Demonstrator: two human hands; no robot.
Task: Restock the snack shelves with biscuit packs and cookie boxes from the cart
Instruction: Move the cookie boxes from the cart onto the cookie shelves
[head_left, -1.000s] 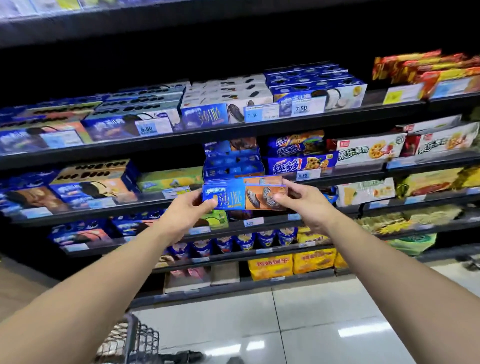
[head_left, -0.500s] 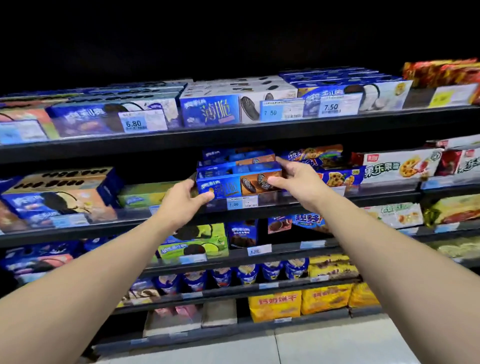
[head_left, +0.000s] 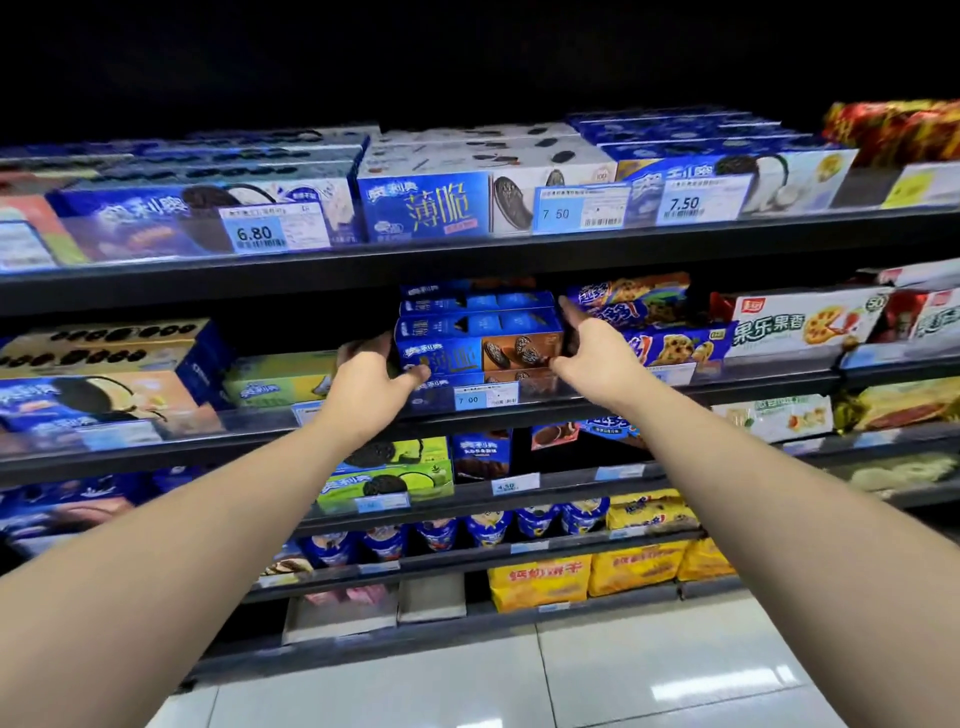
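Note:
A blue and brown cookie box (head_left: 480, 345) sits on a stack of like boxes on the second shelf (head_left: 571, 402), behind a 7.00 price tag. My left hand (head_left: 371, 382) grips its left end with the thumb across the front. My right hand (head_left: 592, 358) holds its right end, fingers reaching along the side. Two more blue boxes (head_left: 478, 304) lie stacked behind it. The cart is out of view.
The top shelf (head_left: 467, 254) carries blue and white cookie boxes. Chip-cookie packs (head_left: 654, 322) lie right of the stack, a green box (head_left: 280, 379) to its left. Lower shelves hold green boxes, cups and yellow bags (head_left: 540, 579). White floor tiles lie below.
Both hands carried the box up from in front of the shelves onto the stack on the second shelf and pushed it further in. The view has tilted up and the cart has dropped out of sight.

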